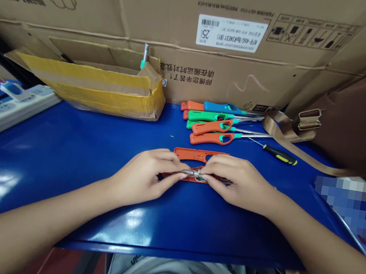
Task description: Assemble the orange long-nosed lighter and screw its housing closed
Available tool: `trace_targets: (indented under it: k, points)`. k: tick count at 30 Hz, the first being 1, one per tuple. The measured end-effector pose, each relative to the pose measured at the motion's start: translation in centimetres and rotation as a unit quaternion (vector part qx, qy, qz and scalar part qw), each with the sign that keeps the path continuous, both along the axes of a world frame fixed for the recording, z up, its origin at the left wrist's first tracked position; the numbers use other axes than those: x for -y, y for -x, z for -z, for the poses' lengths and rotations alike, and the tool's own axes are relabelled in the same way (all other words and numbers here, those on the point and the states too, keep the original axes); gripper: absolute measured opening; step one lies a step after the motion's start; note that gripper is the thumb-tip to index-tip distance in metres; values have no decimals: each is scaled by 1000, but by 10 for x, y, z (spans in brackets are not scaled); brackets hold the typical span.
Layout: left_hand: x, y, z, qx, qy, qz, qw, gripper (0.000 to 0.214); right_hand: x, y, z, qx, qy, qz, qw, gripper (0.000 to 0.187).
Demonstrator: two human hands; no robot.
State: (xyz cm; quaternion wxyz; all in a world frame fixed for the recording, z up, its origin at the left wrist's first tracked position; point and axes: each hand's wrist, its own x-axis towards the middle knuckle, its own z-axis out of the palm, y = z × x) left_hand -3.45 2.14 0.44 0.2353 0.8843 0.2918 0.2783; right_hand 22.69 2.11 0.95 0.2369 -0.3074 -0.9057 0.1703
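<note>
My left hand (149, 173) and my right hand (235, 178) meet at the middle of the blue table (62, 155). Both pinch a small metal part (194, 174) lying in an orange lighter half-shell (197, 178). The fingers of both hands are closed around it. A second orange half-shell (196, 154) lies flat just behind my fingers. Most of the lower shell is hidden under my hands.
Several long-nosed lighters (218, 124) in orange, green and blue lie piled at the back. A black and yellow screwdriver (279, 155) lies to their right. A taped cardboard tray (97, 86) stands at back left, a power strip (4, 104) at far left, a brown bag (362, 119) at right.
</note>
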Motion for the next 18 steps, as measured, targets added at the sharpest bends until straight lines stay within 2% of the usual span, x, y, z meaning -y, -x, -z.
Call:
trace_targets:
  k: [5,9,18]
  points:
    - [-7,8,-6,-65,-55,-4,996,23,-1,-1,-5,93,-31,40,994,21]
    - [-9,11,-11,-101,-30,-8,994,23,-3,-3,-3,134,-34,39,990,32]
    - [-10,8,-11,-103,18,-13,994,16,-1,-5,-4,141,-31,30,989,28]
